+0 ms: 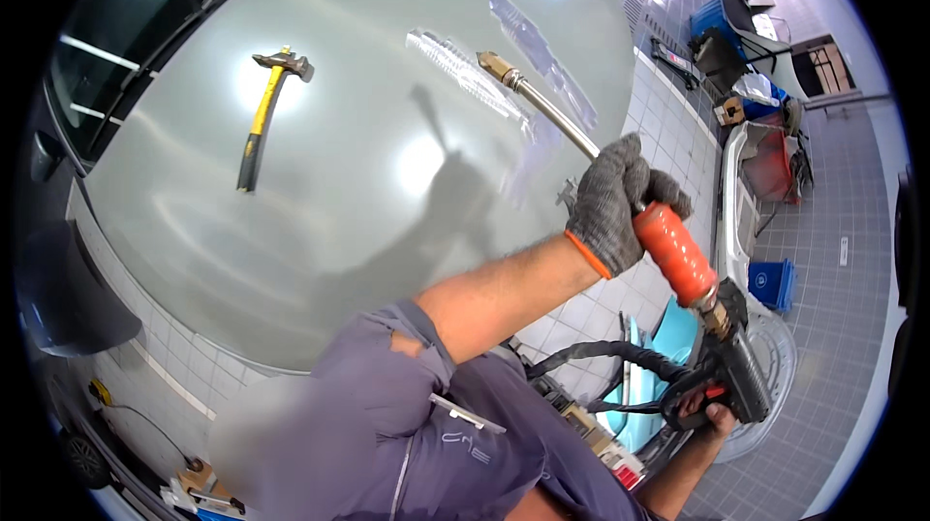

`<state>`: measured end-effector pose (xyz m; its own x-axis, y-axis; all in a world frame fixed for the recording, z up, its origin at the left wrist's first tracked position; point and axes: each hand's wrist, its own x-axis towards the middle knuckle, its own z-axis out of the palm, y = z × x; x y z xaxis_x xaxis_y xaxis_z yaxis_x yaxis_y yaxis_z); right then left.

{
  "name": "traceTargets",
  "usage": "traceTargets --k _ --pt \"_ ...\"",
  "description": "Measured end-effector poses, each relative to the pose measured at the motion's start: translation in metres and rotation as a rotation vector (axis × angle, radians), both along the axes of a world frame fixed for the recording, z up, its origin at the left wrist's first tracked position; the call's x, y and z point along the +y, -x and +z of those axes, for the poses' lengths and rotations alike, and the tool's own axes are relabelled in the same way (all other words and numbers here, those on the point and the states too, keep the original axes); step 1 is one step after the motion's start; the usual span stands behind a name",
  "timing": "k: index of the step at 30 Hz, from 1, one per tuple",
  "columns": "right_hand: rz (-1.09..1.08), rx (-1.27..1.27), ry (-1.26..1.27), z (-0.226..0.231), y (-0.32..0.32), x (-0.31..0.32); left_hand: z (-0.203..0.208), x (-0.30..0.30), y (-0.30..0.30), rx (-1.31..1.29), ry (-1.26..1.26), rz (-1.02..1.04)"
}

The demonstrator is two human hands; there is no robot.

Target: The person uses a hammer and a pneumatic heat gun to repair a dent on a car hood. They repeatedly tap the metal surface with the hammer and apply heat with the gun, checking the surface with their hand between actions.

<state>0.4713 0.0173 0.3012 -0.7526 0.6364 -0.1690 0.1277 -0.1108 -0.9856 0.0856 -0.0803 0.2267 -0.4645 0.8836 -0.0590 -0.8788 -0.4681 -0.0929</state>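
Observation:
A slide-hammer dent puller runs across the view, with a steel rod (560, 120), a brass-coloured tip (499, 70) and a red ribbed sliding weight (675, 254). My left hand (610, 199), in a grey knit glove with an orange cuff, is closed around the rod just ahead of the weight. Bare, my right hand (715, 420) grips the black pistol-shaped handle (738, 371) at the rear end. The tip points at a grey car panel (339, 163) beside ground shiny strips (470, 71); its shadow falls apart from it. On the panel lies a yellow-handled hammer (262, 122).
Thick black cables (610, 352) run from the handle past my body. Turquoise panels (668, 337) stand near a cart below. A white bumper (738, 201), a blue bin (772, 285) and a floor jack (675, 61) are on the right. A dark car part (73, 289) is left.

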Motion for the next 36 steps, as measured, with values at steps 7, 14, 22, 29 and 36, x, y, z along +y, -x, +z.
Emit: traceTargets --k 7,14,22,29,36 --pt "-0.038 -0.133 0.113 -0.016 0.101 0.060 -0.076 0.051 0.064 -0.123 -0.266 0.120" --pt "-0.048 -0.253 0.168 -0.029 0.180 0.095 -0.125 0.082 0.104 -0.111 -0.276 0.292" --pt "-0.083 -0.353 0.173 -0.024 0.220 0.093 -0.117 0.059 0.122 -0.064 -0.297 0.229" --pt "-0.089 -0.366 0.155 -0.009 0.203 0.075 -0.108 0.052 0.132 -0.011 -0.306 0.251" --pt "-0.031 -0.325 0.125 0.008 0.210 0.078 -0.106 0.057 0.131 -0.221 -0.268 0.362"
